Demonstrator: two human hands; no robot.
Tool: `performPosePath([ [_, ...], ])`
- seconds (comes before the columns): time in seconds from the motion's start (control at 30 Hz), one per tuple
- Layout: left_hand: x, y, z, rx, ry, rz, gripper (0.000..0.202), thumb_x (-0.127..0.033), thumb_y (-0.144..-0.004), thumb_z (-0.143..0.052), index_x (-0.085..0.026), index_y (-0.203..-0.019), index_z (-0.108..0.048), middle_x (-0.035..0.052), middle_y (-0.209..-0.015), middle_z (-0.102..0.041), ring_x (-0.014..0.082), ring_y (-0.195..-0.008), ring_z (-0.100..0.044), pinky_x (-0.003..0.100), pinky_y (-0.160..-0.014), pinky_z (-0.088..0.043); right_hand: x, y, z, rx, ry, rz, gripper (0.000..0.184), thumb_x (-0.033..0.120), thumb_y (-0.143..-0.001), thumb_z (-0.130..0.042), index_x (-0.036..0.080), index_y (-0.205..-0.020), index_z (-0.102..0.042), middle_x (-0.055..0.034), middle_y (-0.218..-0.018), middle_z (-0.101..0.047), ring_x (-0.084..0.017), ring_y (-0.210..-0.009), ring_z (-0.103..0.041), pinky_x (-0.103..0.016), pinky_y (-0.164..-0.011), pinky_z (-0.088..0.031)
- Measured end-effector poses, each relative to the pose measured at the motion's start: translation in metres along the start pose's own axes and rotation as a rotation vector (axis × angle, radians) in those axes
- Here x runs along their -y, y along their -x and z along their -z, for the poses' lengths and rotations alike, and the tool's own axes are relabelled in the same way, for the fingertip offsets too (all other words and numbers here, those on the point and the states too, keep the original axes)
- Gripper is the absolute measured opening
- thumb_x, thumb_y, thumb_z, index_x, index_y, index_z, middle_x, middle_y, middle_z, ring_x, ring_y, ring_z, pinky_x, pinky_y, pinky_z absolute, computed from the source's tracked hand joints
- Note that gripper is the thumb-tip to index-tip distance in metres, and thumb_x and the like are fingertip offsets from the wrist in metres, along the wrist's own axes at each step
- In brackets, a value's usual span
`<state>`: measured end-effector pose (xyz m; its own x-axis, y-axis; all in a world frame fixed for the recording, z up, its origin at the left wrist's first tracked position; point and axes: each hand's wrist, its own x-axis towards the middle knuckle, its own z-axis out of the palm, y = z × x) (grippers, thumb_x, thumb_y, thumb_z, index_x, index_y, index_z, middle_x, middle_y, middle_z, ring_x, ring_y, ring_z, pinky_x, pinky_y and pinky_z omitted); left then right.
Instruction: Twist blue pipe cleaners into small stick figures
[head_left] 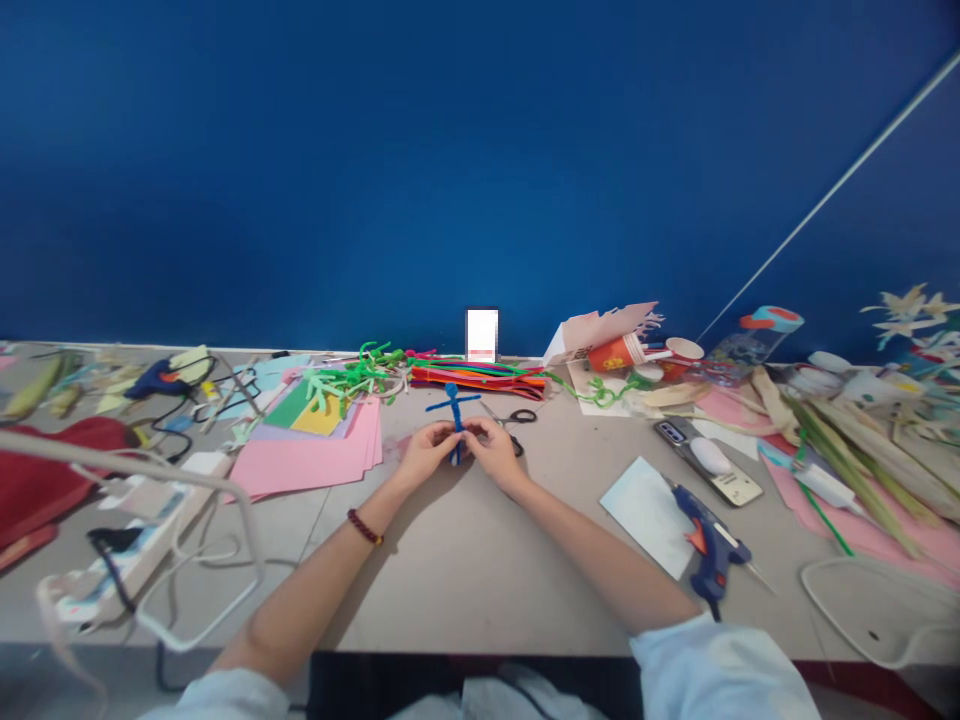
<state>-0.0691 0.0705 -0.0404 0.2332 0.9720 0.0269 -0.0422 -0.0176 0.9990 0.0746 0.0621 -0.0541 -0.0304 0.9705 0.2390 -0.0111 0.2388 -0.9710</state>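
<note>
A blue pipe cleaner figure (454, 402) with a round looped head and two outstretched arms stands upright between my hands. My left hand (429, 448) pinches its lower body from the left. From the other side, the fingers of my right hand (489, 446) close on the same twisted stem. Its lower end shows just beneath my fingertips. Black-handled scissors (523, 416) lie right behind my right hand, partly covered by it. Behind the figure is a bundle of coloured pipe cleaners (480, 380), mostly red and orange in front.
A phone with a lit screen (481, 334) leans on the blue wall. Pink paper sheets (300, 465) and a power strip (142, 540) lie left. At right are a glue gun (709, 545), a phone (739, 487), a red paper cup (615, 353) and dried husks (862, 470).
</note>
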Motion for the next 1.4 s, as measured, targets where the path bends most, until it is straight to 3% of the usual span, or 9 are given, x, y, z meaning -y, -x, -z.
performPosePath([
  [0.17,-0.006,0.008,-0.001,-0.108,-0.465,-0.216,0.014,-0.028,-0.078,-0.056,-0.018,-0.083,-0.064,0.0019,-0.075,-0.065,0.0135,-0.066,-0.057,0.025,-0.064,-0.043,0.008,0.002,-0.001,-0.024,0.069,0.009,0.013,0.025,-0.073,-0.056,0.019,-0.085,-0.059,-0.0027,-0.080,-0.062,-0.012,-0.058,-0.058,-0.025,-0.053,-0.052],
  [0.3,-0.009,0.014,-0.003,-0.245,-0.881,-0.389,0.017,-0.023,-0.081,-0.053,-0.019,-0.095,-0.062,0.0016,-0.078,-0.064,0.0135,-0.068,-0.057,0.024,-0.064,-0.040,0.008,0.001,-0.003,0.005,-0.093,-0.098,0.015,0.027,-0.068,-0.059,0.020,-0.081,-0.055,0.0023,-0.068,-0.057,-0.011,-0.051,-0.056,-0.024,-0.049,-0.051],
  [0.4,-0.010,0.015,-0.001,-0.268,-1.092,-0.511,0.019,-0.025,-0.084,-0.052,-0.019,-0.098,-0.063,0.0033,-0.077,-0.065,0.0142,-0.065,-0.058,0.025,-0.062,-0.039,0.004,-0.001,-0.003,0.018,-0.202,-0.180,0.020,0.029,-0.066,-0.062,0.020,-0.080,-0.052,0.0047,-0.061,-0.056,-0.010,-0.047,-0.056,-0.023,-0.048,-0.049],
  [0.57,-0.013,0.015,0.003,-0.219,-1.300,-0.775,0.018,-0.019,-0.087,-0.048,-0.019,-0.091,-0.065,0.0077,-0.085,-0.069,0.0167,-0.070,-0.062,0.028,-0.066,-0.040,0.002,-0.005,-0.002,0.030,-0.230,-0.177,0.020,0.032,-0.065,-0.066,0.019,-0.075,-0.054,0.0043,-0.056,-0.056,-0.010,-0.045,-0.054,-0.023,-0.046,-0.045],
  [0.7,-0.014,0.014,0.003,-0.227,-1.381,-0.872,0.019,-0.018,-0.088,-0.046,-0.017,-0.090,-0.065,0.0078,-0.080,-0.069,0.0174,-0.069,-0.062,0.030,-0.066,-0.040,0.003,-0.004,-0.002,0.017,-0.221,-0.185,0.020,0.031,-0.063,-0.067,0.019,-0.075,-0.056,0.0040,-0.057,-0.057,-0.009,-0.047,-0.052,-0.022,-0.048,-0.045],
  [1.0,-0.010,0.012,0.000,-0.219,-1.358,-0.663,0.017,-0.020,-0.086,-0.049,-0.018,-0.080,-0.064,0.0059,-0.071,-0.065,0.0163,-0.063,-0.058,0.029,-0.062,-0.038,0.001,-0.001,-0.007,-0.024,-0.125,-0.143,0.016,0.028,-0.063,-0.060,0.019,-0.076,-0.056,0.0021,-0.065,-0.057,-0.010,-0.053,-0.052,-0.023,-0.052,-0.044],
  [1.13,-0.011,0.012,-0.003,-0.268,-1.169,-0.502,0.015,-0.021,-0.084,-0.049,-0.020,-0.084,-0.065,0.0033,-0.079,-0.068,0.0144,-0.068,-0.060,0.025,-0.064,-0.040,0.002,0.001,-0.007,-0.025,-0.045,-0.066,0.015,0.027,-0.067,-0.057,0.019,-0.079,-0.056,0.0002,-0.070,-0.059,-0.012,-0.060,-0.055,-0.025,-0.059,-0.047],
  [1.3,-0.016,0.012,0.002,-0.123,-0.988,-0.468,0.018,-0.022,-0.084,-0.047,-0.020,-0.088,-0.065,0.0031,-0.084,-0.066,0.0142,-0.075,-0.059,0.025,-0.068,-0.043,0.006,0.003,-0.004,-0.044,0.199,0.097,0.011,0.020,-0.071,-0.050,0.018,-0.080,-0.058,-0.0038,-0.080,-0.061,-0.015,-0.068,-0.055,-0.028,-0.064,-0.048],
  [1.4,-0.018,0.013,0.004,-0.098,-0.918,-0.438,0.018,-0.023,-0.083,-0.047,-0.020,-0.087,-0.065,0.0034,-0.085,-0.066,0.0151,-0.076,-0.059,0.026,-0.069,-0.043,0.011,0.006,-0.003,-0.063,0.355,0.217,0.011,0.017,-0.074,-0.049,0.018,-0.079,-0.059,-0.0057,-0.081,-0.061,-0.018,-0.074,-0.055,-0.032,-0.070,-0.048],
])
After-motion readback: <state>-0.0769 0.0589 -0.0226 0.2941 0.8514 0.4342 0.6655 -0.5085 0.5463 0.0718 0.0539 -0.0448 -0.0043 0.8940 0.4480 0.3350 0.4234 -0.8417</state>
